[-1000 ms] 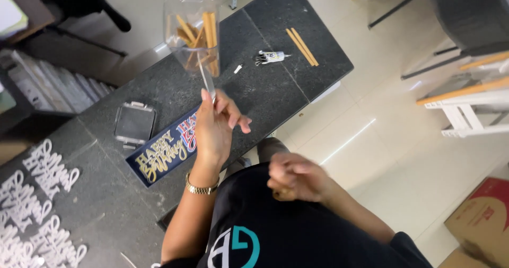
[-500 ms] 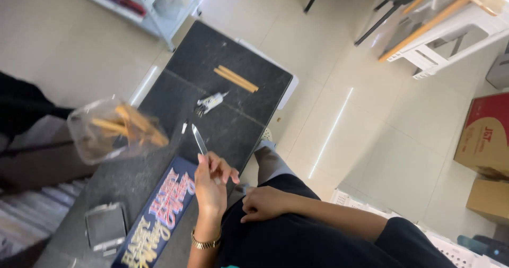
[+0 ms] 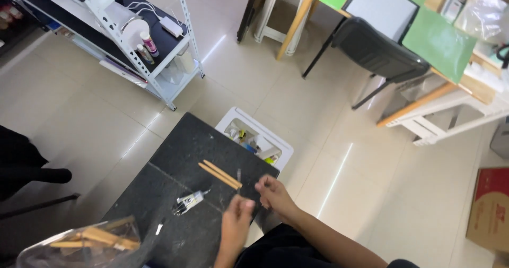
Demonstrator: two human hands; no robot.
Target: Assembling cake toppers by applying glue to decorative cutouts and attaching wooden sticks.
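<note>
My left hand (image 3: 236,223) is raised over the near edge of a dark stone-like table (image 3: 175,162), its fingers closed, with a thin grey strip (image 3: 239,175) standing just above its thumb. The image is blurred, so the grip on the strip is unclear. Close beside it, my right hand (image 3: 271,193) has its fingers curled at the table's edge, and I see nothing in it. Two wooden sticks (image 3: 220,175) lie on the table just beyond both hands. A clear plastic bag of wooden sticks (image 3: 79,244) is at the bottom left, apart from my hands.
A small clear packet of metal bits (image 3: 188,201) and a white scrap (image 3: 159,228) lie on the table. A white bin (image 3: 257,140) stands past its far end. Around are a white metal shelf rack (image 3: 148,45), a black chair (image 3: 379,50), wooden tables and a cardboard box (image 3: 490,209).
The view has swung up toward the floor and far end of the table. My right hand has come up from my lap beside the left. The bag now sits bottom left.
</note>
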